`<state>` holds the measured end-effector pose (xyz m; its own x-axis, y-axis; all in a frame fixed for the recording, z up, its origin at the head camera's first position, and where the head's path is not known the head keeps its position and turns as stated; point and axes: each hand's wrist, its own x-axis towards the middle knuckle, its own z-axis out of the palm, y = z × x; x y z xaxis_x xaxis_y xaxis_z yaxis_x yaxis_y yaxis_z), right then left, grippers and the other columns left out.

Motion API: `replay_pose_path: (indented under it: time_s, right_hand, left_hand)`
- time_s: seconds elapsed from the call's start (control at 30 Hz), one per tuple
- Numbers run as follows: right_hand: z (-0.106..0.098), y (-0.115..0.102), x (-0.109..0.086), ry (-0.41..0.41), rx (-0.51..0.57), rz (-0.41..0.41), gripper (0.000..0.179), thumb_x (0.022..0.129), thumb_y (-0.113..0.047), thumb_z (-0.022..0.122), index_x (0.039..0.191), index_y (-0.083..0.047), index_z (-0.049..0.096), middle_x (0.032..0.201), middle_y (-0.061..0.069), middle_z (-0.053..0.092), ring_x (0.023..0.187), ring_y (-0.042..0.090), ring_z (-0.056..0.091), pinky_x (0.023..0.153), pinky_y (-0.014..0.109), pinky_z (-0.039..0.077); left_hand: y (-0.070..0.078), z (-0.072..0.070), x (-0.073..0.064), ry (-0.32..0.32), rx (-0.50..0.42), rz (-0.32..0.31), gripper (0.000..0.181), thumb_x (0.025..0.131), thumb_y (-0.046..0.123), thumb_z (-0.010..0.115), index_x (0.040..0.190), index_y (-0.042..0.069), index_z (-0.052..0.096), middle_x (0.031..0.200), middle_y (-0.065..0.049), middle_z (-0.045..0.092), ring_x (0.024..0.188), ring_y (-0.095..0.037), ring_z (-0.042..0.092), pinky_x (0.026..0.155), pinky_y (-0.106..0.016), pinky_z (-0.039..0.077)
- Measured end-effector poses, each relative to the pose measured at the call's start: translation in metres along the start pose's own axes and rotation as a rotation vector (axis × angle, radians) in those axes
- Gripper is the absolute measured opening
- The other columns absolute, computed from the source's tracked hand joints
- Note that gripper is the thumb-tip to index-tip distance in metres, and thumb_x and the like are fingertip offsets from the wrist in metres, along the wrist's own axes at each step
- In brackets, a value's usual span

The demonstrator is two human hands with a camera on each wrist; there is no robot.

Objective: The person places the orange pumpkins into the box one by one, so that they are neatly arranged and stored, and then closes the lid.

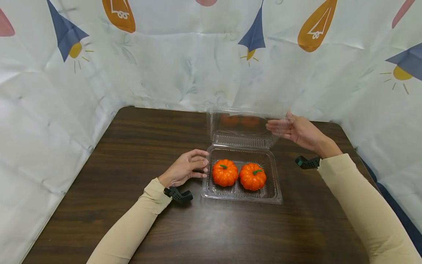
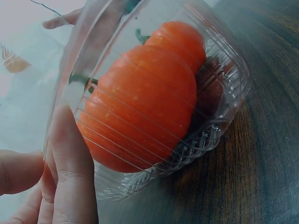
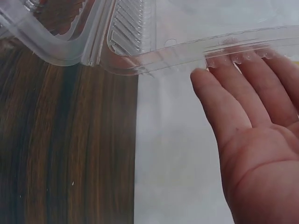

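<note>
A clear plastic clamshell container sits on the table with its lid raised at the back hinge. Two small orange pumpkins with green stems lie side by side in the base. My left hand is at the base's left edge; in the left wrist view its thumb and index finger pinch the rim. Behind the lid's right edge, my right hand has its fingers extended. In the right wrist view those straight fingers touch the lid's clear edge, their tips seen through the plastic.
The dark wood table ends at the back against a white patterned curtain, which also hangs at both sides. A black band is on the left wrist and another band on the right.
</note>
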<state>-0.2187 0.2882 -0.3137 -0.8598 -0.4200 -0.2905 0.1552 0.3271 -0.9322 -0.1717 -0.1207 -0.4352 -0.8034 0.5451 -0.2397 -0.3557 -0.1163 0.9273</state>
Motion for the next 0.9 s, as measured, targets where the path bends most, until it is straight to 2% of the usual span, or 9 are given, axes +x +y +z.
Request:
replay_pose_path:
  time_s: [0.1,0.3,0.4,0.5,0.63,0.67,0.73,0.8,0.9]
  right_hand:
    - [-0.001,0.001,-0.002,-0.027,-0.028,-0.014,0.091,0.102,-0.072,0.024,0.16,-0.002,0.034,0.165,0.01,0.041,0.155,0.022,0.039,0.131,0.045,0.027]
    - [-0.001,0.005,-0.008,-0.106,-0.057,-0.152,0.074,0.11,-0.059,0.025,0.156,-0.003,0.041,0.153,-0.007,0.058,0.138,-0.002,0.054,0.112,0.014,0.045]
    - [0.002,0.007,-0.01,-0.123,-0.031,-0.215,0.06,0.113,-0.05,0.03,0.15,-0.008,0.053,0.142,-0.016,0.064,0.132,-0.005,0.058,0.107,0.011,0.047]
    - [0.005,0.009,-0.013,-0.101,-0.054,-0.219,0.057,0.114,-0.044,0.029,0.15,-0.007,0.053,0.139,-0.021,0.065,0.131,-0.007,0.058,0.108,0.012,0.047]
    - [0.009,0.01,-0.021,-0.025,-0.143,-0.147,0.059,0.114,-0.044,0.027,0.148,-0.002,0.051,0.13,-0.025,0.063,0.123,-0.012,0.058,0.107,0.015,0.048]
    - [0.009,0.011,-0.022,-0.007,-0.166,-0.139,0.057,0.114,-0.043,0.028,0.144,-0.003,0.055,0.126,-0.025,0.063,0.12,-0.012,0.059,0.106,0.017,0.049]
    - [0.011,0.012,-0.025,0.032,-0.209,-0.141,0.048,0.113,-0.041,0.029,0.117,-0.008,0.064,0.105,-0.024,0.059,0.101,-0.012,0.056,0.091,0.019,0.049]
    - [0.013,0.015,-0.029,0.058,-0.279,-0.181,0.047,0.112,-0.039,0.03,0.104,-0.009,0.066,0.097,-0.023,0.056,0.092,-0.005,0.052,0.082,0.021,0.043]
    - [0.017,0.019,-0.034,0.09,-0.422,-0.281,0.056,0.111,-0.035,0.028,0.111,0.001,0.07,0.106,-0.027,0.061,0.096,-0.011,0.051,0.082,0.014,0.041]
  left_hand:
    - [0.0,0.001,0.001,0.002,-0.002,-0.001,0.044,0.103,0.004,0.059,0.144,0.0,0.043,0.099,0.003,0.066,0.084,-0.012,0.068,0.078,-0.031,0.066]
    - [-0.001,0.0,0.001,0.001,-0.006,-0.004,0.043,0.103,0.004,0.059,0.144,0.0,0.044,0.1,0.001,0.065,0.084,-0.012,0.068,0.08,-0.031,0.066]
    - [-0.002,-0.001,0.001,-0.005,0.001,-0.003,0.044,0.104,0.005,0.059,0.145,0.0,0.043,0.101,0.001,0.065,0.084,-0.012,0.068,0.081,-0.032,0.066]
    - [-0.002,-0.002,0.001,-0.017,0.013,0.003,0.046,0.104,0.006,0.059,0.146,-0.001,0.041,0.102,0.002,0.065,0.085,-0.011,0.068,0.082,-0.032,0.066]
    - [-0.001,-0.002,0.001,-0.01,0.018,-0.001,0.045,0.104,0.007,0.06,0.145,0.0,0.042,0.101,0.002,0.066,0.085,-0.011,0.068,0.082,-0.032,0.066]
    - [-0.001,-0.002,0.001,-0.007,0.019,-0.001,0.045,0.104,0.007,0.06,0.145,0.0,0.042,0.101,0.002,0.066,0.085,-0.011,0.068,0.081,-0.032,0.066]
    - [-0.001,-0.002,0.001,-0.002,0.022,-0.002,0.045,0.104,0.006,0.06,0.145,0.0,0.042,0.101,0.002,0.066,0.084,-0.011,0.068,0.081,-0.031,0.066]
    - [-0.001,-0.002,0.001,-0.003,0.026,-0.001,0.046,0.104,0.007,0.06,0.145,0.0,0.042,0.101,0.002,0.066,0.084,-0.011,0.068,0.081,-0.032,0.066]
    - [-0.001,-0.002,0.001,-0.007,0.029,-0.003,0.046,0.104,0.007,0.06,0.145,0.0,0.042,0.101,0.002,0.067,0.084,-0.011,0.068,0.082,-0.031,0.066]
